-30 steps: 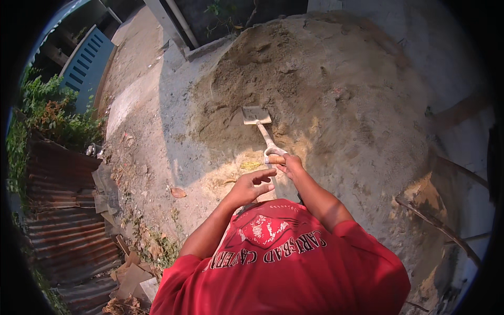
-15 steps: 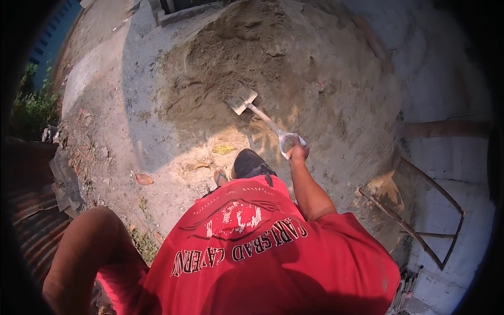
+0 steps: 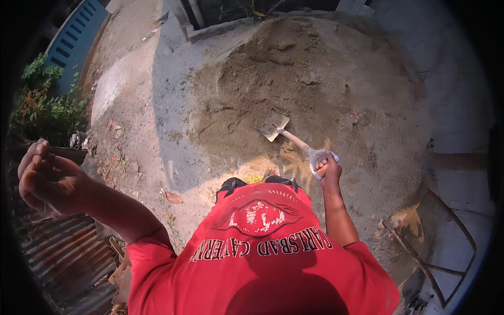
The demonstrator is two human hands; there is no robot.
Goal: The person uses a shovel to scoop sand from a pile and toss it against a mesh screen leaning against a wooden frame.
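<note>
My right hand (image 3: 330,170) is closed around the D-shaped grip of a short shovel (image 3: 295,140). Its flat, dusty metal blade (image 3: 274,127) rests at the near edge of a mound of brown sand (image 3: 278,68). Out to the left, my left hand (image 3: 51,181) is raised above rusty corrugated sheets. Its fingers are loosely bent, and nothing shows in it.
Rusty corrugated metal (image 3: 68,252) lies at the lower left, below green plants (image 3: 58,105) and a blue panel (image 3: 73,44). A wooden frame (image 3: 428,262) leans at the right by a pale wall. A dry leaf (image 3: 174,198) lies on the ground.
My left arm has swung outward and up, bringing the left hand into view. The view has shifted, while the shovel stays in my right hand with its blade by the sand.
</note>
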